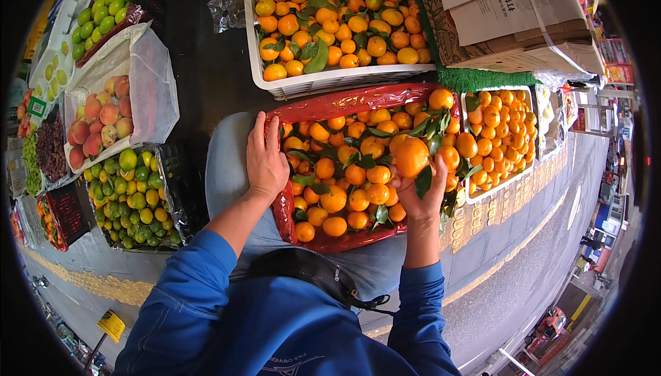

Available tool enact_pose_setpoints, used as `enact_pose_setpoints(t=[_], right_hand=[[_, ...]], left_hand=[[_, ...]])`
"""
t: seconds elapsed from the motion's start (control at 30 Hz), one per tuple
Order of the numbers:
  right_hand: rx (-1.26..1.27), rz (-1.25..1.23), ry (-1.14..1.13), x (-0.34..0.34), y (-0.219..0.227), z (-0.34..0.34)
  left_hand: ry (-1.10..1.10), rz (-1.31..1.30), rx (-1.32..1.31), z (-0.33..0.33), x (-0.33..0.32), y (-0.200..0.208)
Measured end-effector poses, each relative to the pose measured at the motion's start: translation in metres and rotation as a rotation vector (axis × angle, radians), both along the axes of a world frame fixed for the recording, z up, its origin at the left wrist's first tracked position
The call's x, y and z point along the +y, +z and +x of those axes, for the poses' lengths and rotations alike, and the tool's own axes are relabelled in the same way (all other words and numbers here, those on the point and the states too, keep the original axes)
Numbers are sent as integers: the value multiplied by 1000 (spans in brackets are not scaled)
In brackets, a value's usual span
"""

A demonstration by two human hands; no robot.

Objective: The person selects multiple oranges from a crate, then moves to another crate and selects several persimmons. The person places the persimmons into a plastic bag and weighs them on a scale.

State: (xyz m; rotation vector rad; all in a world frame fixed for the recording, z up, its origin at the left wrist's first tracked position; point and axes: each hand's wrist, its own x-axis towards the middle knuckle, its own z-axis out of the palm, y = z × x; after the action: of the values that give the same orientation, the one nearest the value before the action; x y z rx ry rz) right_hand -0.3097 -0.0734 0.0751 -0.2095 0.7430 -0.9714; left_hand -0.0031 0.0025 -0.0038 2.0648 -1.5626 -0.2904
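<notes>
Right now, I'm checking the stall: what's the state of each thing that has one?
Left hand: touching the red-lined crate's edge
Right hand: gripping an orange
Orange: held, unpeeled
Red-lined crate: open, filled
Far white crate: open, filled
Right white crate: open, filled
Peach box: open, peaches inside
Green citrus crate: open, filled
Cardboard box: strapped, contents hidden

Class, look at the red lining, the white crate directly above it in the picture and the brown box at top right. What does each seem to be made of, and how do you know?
Red lining: probably thin, glossy plastic; it creases and throws bright highlights.
White crate: likely rigid, smooth plastic, judging by its even, moulded-looking rim.
Brown box: apparently matt cardboard, with flat sides and straight edges.
</notes>
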Motion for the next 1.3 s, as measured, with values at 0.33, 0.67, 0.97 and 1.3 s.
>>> enact_pose_setpoints(t=[0.33, 0.67, 0.97, 1.3], right_hand=[[1423, -243, 236, 5, 21, -22], [1308, -1089, 833, 52, -40, 111], [1283, -1094, 1748, 51, -128, 166], [1155, -1140, 1734, 33, -76, 153]], left_hand=[[-2, 16, -15, 0, 2, -1], [7, -16, -17, 0, 0, -3], [5, -9, -25, -1, 1, -2], [-3, 6, -6, 2, 1, -2]])
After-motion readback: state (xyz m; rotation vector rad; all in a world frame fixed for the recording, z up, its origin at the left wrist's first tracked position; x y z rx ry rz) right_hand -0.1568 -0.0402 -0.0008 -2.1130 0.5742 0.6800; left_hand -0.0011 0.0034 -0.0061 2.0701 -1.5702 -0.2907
